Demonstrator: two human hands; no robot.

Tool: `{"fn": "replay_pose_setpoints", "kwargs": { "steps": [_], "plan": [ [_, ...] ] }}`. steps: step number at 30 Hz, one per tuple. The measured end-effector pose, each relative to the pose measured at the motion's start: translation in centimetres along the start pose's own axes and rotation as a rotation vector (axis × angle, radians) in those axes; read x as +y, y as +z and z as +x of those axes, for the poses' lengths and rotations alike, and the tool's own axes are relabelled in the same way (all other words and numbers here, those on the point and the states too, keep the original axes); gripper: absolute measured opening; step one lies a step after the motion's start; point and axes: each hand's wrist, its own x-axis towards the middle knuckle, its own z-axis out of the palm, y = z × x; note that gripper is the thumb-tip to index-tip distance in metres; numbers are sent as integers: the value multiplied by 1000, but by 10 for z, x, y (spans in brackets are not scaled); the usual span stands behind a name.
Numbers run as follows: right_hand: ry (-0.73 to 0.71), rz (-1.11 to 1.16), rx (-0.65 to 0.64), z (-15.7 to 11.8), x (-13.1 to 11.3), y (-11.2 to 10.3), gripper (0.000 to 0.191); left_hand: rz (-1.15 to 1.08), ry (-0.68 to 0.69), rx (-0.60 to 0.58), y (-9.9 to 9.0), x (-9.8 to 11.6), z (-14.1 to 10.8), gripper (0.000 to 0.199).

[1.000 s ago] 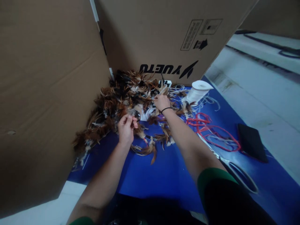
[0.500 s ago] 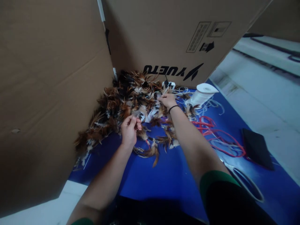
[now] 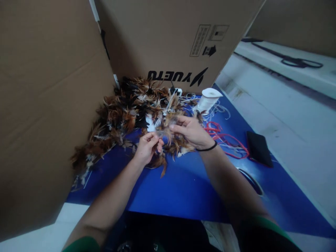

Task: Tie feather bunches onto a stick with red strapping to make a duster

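Note:
My left hand (image 3: 147,147) is closed in a pinch above the blue tabletop (image 3: 173,192), with a wispy feather (image 3: 163,133) at its fingertips. To its right, my right hand (image 3: 193,132), a dark band on its wrist, pinches a greyish-brown feather (image 3: 173,121) between thumb and fingers. The two hands are close together but apart. Behind and left of them spreads a heap of brown, black and white feathers (image 3: 128,115). More loose feathers lie under the hands, partly hidden by them.
Cardboard walls (image 3: 52,105) stand at left and behind. On the right are a white spool of ribbon (image 3: 207,101), red cord (image 3: 231,138), a black flat object (image 3: 259,148) and a scissors handle (image 3: 253,180), partly covered by my arm. Another pair of scissors (image 3: 296,61) lies on a farther ledge.
My right hand has come back from the heap toward my left hand, with a feather in its fingers. My left hand stays pinched. The view has shifted to the right.

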Motion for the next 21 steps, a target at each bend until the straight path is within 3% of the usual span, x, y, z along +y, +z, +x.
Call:
{"fn": "replay_pose_setpoints", "kwargs": {
  "steps": [3,11,21],
  "plan": [
    [-16,-14,-44,-6,11,1,25,-26,-85,-30,2,-5,-2,40],
    [-130,-314,-154,-6,20,-3,20,-67,-200,-54,-2,-11,1,43],
    [-197,-321,-128,-3,29,-3,16,-65,-273,-42,0,-11,2,37]
  ]
}}
